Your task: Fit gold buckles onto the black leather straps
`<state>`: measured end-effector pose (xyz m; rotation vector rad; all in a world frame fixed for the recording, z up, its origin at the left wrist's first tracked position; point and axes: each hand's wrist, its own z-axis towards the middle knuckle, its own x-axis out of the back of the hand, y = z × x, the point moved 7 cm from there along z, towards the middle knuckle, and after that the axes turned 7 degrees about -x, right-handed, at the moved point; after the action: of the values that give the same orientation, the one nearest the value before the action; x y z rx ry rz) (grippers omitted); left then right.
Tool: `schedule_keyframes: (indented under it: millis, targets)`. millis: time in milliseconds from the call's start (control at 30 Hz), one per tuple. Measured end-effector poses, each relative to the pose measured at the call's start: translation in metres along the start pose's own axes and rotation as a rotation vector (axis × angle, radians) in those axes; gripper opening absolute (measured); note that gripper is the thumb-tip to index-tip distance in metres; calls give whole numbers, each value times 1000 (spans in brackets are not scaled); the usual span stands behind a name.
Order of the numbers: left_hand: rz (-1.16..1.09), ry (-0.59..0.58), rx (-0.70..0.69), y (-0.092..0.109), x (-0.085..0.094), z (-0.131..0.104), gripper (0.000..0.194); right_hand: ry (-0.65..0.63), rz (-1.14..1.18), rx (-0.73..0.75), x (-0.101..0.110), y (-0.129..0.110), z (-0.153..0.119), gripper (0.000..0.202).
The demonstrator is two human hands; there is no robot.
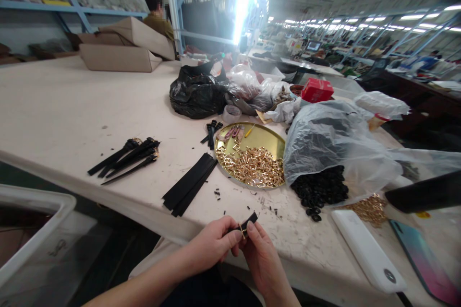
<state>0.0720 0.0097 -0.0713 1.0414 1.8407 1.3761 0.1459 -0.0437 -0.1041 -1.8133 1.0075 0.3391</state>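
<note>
Near the table's front edge, my left hand and my right hand meet around a short black strap with a small gold buckle on it. My left thumb and fingers pinch the strap at the buckle, and my right thumb and fingers press its other end. Beyond them a round gold tray holds a heap of gold metal pieces, pink-handled snips and a yellow tool. Flat black strips lie left of the tray. Bundled black straps with gold parts lie farther left.
Black rings spill from a clear plastic bag at right, near a white power bank and a phone. A black bag and red box stand behind. A white bin is lower left. A person sits behind.
</note>
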Motion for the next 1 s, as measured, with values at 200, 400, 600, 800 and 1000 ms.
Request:
schedule_keyframes:
  millis: [200,400,600,800,1000]
  targets:
    - [-20,-16,10,-4,0,-2,23,-17,20,3,1,3,1,25]
    - [-63,-26,16,-10,-2,-1,25,-29,21,-18,0,3,0,19]
    - [-67,-37,12,-12,-3,-1,23,-38,25,-16,1,5,0,25]
    - [-75,-39,17,-13,-3,-1,24,-16,34,-12,7,10,2,21]
    - [-52,-37,18,-10,-3,-3,24,-27,19,-11,2,8,0,21]
